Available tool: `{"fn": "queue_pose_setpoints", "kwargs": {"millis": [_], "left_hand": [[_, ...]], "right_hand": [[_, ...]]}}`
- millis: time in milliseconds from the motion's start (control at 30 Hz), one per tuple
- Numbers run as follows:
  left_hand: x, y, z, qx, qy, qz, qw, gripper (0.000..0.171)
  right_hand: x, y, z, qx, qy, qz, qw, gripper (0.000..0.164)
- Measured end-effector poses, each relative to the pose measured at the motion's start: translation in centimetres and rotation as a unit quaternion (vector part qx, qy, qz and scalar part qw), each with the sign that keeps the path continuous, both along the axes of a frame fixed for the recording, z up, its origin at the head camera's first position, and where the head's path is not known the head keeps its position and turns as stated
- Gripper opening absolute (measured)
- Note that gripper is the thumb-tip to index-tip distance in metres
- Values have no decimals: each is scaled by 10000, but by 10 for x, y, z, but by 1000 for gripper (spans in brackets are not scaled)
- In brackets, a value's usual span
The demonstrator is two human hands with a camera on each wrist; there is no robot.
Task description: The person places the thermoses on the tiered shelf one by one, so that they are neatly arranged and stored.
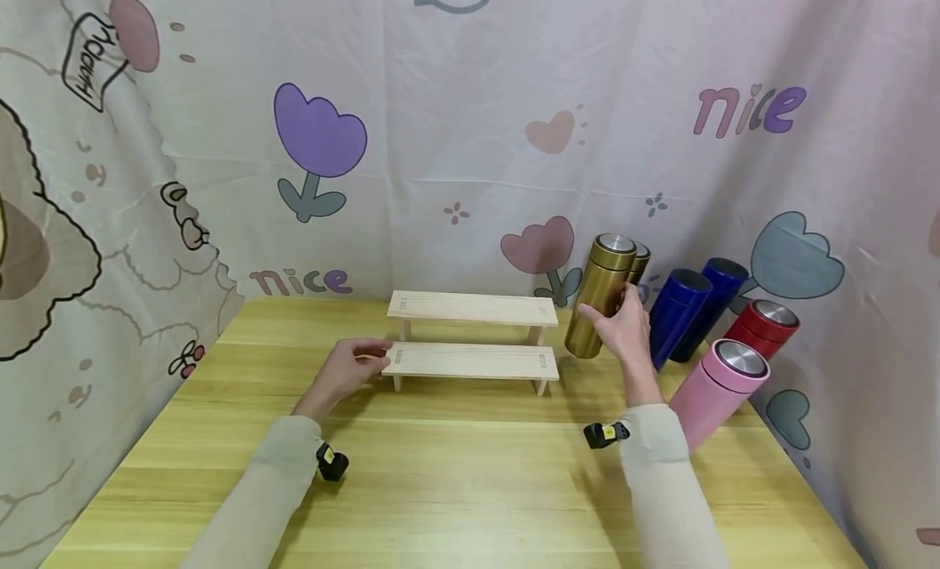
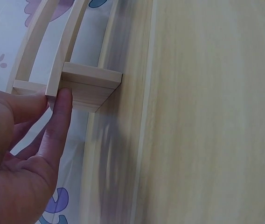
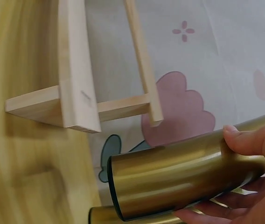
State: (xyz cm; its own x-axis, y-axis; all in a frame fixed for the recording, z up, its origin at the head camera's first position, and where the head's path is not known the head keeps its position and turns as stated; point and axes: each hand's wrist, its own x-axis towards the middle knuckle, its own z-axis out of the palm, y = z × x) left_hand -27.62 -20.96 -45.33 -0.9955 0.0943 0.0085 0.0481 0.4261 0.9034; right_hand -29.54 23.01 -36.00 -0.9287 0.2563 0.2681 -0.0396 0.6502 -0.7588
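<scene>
1. Left hand (image 1: 351, 369): thumb and fingers pinch the left end of the lower board of the two-step wooden rack (image 1: 470, 360).
2. Right hand (image 1: 626, 331): thumb and fingers grip the front gold bottle (image 1: 591, 308), just right of the rack; whether its base touches the table (image 1: 470, 487) cannot be told.
3. Rear gold bottle (image 1: 641, 261): behind the gripped one, partly hidden.
4. Farther right: two blue bottles (image 1: 679, 308), a red bottle (image 1: 765, 328) and, nearest the person, a pink bottle (image 1: 720, 393).
5. Background: printed cloth (image 1: 455, 104).
</scene>
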Motion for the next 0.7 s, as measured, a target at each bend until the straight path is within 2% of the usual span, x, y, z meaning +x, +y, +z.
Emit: {"fn": "queue_pose_setpoints", "kwargs": {"millis": [333,700], "left_hand": [[-1,1,0,30,-23,-17,10000,36],[1,1,1,84,-16,-67,9999,38]], "right_hand": [[0,2,20,-19,-83,208,9997,81],[-3,-6,45,221,94,392,9989,82]]}}
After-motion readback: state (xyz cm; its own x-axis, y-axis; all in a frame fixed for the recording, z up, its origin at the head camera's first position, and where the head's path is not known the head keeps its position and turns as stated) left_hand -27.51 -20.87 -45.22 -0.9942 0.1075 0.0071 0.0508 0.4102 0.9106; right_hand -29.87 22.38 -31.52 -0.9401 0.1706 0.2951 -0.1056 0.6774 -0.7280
